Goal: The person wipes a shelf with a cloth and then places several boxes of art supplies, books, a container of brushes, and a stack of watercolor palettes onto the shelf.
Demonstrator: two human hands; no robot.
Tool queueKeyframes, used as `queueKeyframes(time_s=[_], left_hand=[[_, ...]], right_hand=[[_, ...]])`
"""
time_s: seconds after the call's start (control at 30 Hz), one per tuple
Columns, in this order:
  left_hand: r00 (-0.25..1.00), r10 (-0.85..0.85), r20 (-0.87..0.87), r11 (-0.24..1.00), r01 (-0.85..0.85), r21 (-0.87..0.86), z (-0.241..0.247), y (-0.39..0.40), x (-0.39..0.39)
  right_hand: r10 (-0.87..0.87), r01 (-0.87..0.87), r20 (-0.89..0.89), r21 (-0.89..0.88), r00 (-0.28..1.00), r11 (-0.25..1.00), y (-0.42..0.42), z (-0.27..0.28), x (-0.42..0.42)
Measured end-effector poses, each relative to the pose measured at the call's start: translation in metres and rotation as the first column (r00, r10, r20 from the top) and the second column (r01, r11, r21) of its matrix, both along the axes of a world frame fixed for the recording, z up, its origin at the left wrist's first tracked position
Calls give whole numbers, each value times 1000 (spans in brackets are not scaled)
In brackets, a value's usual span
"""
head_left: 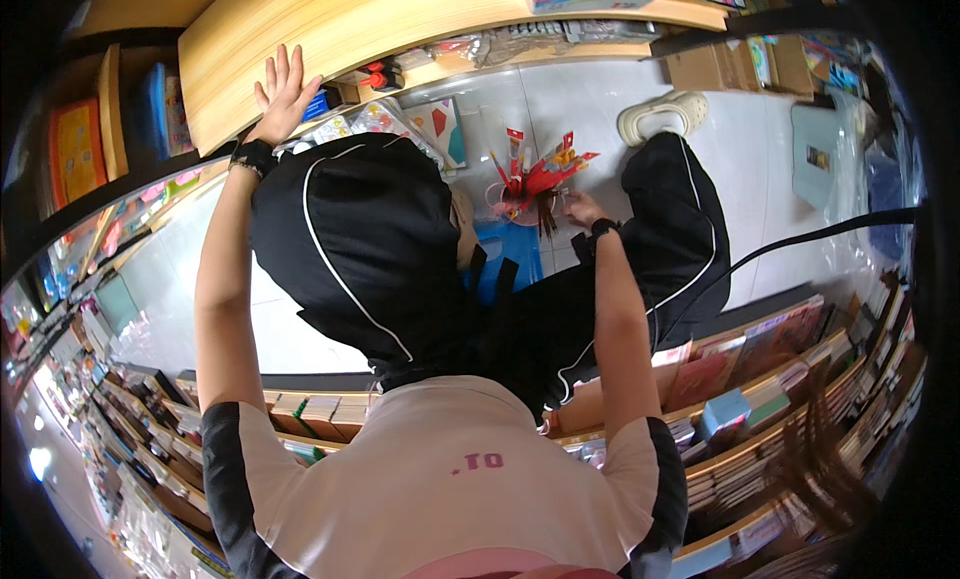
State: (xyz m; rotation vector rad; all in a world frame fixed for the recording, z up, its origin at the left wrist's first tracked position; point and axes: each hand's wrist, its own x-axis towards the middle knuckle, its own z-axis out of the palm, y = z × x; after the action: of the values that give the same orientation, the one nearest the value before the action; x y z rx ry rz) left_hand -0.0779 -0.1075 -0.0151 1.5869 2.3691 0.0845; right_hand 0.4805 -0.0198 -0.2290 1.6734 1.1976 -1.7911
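My left hand (282, 97) lies flat on the front part of a pale wooden shelf board (330, 35), fingers spread and holding nothing. Low between my knees, a pink container (519, 213) stands at floor level with several brushes in red packaging (534, 178) sticking up out of it. Beside its right rim is my right hand (585, 210), fingers bent towards it. Whether they grip the rim or only touch it is too small to tell. Brown strips (547, 217) hang over the container's near side. A blue plastic object (514, 253) lies just in front of me.
Packaged goods (390, 118) and a patterned flat item (444, 133) are by my left knee, under the shelf. Cardboard boxes (709, 67) stand at the back right. Bookshelves (757, 421) run close behind me. A black cable (817, 234) crosses on the right.
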Motion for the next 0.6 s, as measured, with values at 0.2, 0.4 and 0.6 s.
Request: queueKeyframes(time_s=[0.2, 0.4, 0.6], left_hand=[[999, 53, -8, 997, -54, -58, 9, -11, -1], [1000, -5, 3, 999, 5, -45, 4, -3, -2], [1000, -12, 4, 1000, 12, -25, 8, -10, -1]], right_hand=[[-70, 50, -273, -81, 959, 995, -14, -12, -34], [-36, 115, -367, 196, 930, 974, -30, -44, -27], [39, -1, -147, 250, 988, 968, 2, -10, -25]])
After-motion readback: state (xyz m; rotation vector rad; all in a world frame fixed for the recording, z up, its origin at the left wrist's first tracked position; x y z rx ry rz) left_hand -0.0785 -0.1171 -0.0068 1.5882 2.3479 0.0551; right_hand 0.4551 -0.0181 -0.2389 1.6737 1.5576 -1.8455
